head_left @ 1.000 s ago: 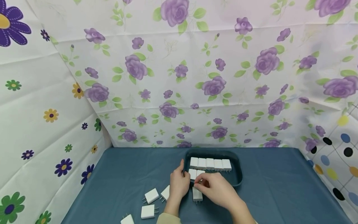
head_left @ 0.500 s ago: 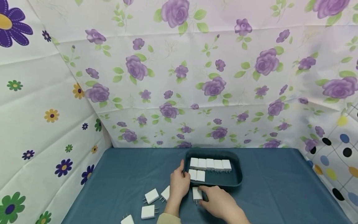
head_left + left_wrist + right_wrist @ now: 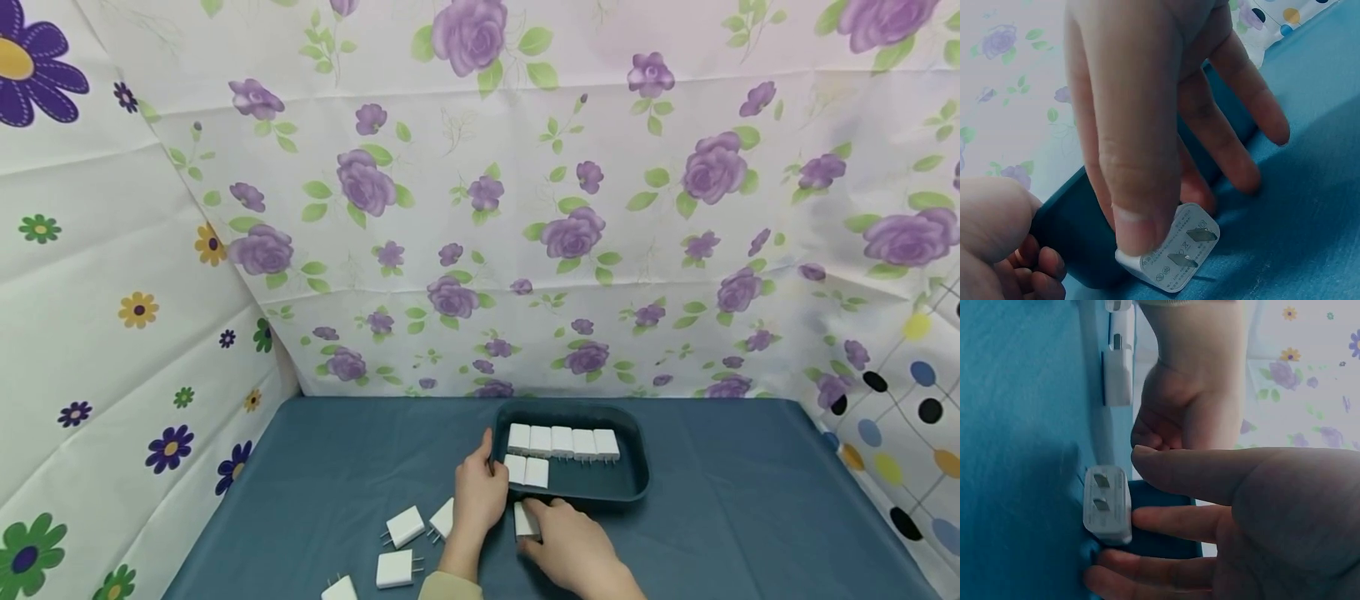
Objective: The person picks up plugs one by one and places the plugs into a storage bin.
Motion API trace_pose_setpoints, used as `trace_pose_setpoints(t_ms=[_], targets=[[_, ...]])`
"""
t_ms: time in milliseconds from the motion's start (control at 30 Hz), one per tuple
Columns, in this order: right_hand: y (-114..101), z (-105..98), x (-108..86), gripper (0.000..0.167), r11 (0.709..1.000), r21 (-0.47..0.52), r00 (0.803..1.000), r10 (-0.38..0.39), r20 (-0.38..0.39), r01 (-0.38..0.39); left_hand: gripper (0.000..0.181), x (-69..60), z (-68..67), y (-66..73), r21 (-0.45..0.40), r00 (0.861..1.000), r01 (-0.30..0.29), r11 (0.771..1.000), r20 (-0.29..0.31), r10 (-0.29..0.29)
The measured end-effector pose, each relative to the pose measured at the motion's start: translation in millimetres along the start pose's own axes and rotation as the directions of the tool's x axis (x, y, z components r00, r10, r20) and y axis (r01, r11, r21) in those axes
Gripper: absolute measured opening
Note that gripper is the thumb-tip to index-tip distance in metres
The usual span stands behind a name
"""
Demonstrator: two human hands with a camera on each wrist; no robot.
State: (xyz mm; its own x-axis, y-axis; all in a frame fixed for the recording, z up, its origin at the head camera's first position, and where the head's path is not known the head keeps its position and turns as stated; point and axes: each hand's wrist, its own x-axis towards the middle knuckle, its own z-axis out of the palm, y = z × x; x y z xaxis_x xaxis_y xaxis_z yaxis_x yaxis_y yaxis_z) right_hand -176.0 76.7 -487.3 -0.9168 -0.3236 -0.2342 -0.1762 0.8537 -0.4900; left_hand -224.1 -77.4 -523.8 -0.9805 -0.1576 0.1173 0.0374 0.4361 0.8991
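Note:
A dark tray (image 3: 600, 482) stands at the back of the table with two rows of white plug chargers (image 3: 562, 441) in it. At its left wall my left hand (image 3: 480, 493) grips the rim; in the left wrist view its curled fingers (image 3: 1047, 275) lie against the tray wall (image 3: 1079, 234). In front of the tray is one charger (image 3: 527, 522), its prongs facing the near side in the left wrist view (image 3: 1166, 275). My right hand (image 3: 573, 546) is around this charger, a fingertip touching its side in the right wrist view (image 3: 1107, 522), fingers fairly straight.
Several loose white chargers lie on the blue tablecloth (image 3: 322, 475) left of my left forearm, among them one (image 3: 405, 527) and another nearer me (image 3: 395, 569). Flowered sheets (image 3: 450, 208) hang behind and at the left; a dotted sheet (image 3: 900, 467) is at the right.
My right hand has moved from the tray's front rim down to the charger in front of it, uncovering the second row. My left hand stays at the tray's left side.

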Motion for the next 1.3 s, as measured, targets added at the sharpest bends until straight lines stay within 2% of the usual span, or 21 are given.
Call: trace_pose_setpoints(t_ms=[200, 433, 567, 733, 1000, 1133, 1300], targets=[[-4, 4, -1.4, 0.055, 1.000, 0.015, 1.000, 0.005, 0.009, -0.005, 0.061, 0.3, 0.3, -1.2, -0.006, 1.000, -0.011, 1.000, 0.002, 0.011], [-5, 5, -1.9, 0.032, 0.999, 0.033, 1.000, 0.026, 0.001, -0.026, 0.060, 0.2, 0.6, -3.3, -0.004, 1.000, -0.010, 1.000, 0.003, 0.010], [-4, 7, -0.7, 0.038, 1.000, 0.011, 1.000, 0.021, 0.000, -0.021, 0.060, -0.3, 0.0, -4.5, 0.006, 1.000, 0.009, 1.000, 0.001, -0.009], [-3, 7, -1.0, 0.039, 1.000, 0.002, 1.000, 0.006, -0.001, -0.006, 0.060, 0.7, -0.3, -2.9, 0.005, 1.000, 0.005, 1.000, -0.004, -0.005], [2, 3, -2.8, 0.038, 0.995, 0.098, 0.998, -0.033, 0.046, 0.028, 0.060, 2.3, -0.1, -1.3, 0.016, 1.000, 0.008, 1.000, 0.002, -0.008], [4, 2, -1.2, 0.039, 0.993, 0.115, 0.997, -0.042, 0.057, 0.035, 0.060, 3.4, 0.2, -1.3, 0.010, 1.000, -0.002, 1.000, 0.004, 0.002], [6, 3, 0.0, 0.039, 0.992, 0.118, 0.997, -0.043, 0.065, 0.035, 0.060, 2.4, 0.7, -1.5, 0.002, 1.000, 0.019, 1.000, 0.011, -0.019]])
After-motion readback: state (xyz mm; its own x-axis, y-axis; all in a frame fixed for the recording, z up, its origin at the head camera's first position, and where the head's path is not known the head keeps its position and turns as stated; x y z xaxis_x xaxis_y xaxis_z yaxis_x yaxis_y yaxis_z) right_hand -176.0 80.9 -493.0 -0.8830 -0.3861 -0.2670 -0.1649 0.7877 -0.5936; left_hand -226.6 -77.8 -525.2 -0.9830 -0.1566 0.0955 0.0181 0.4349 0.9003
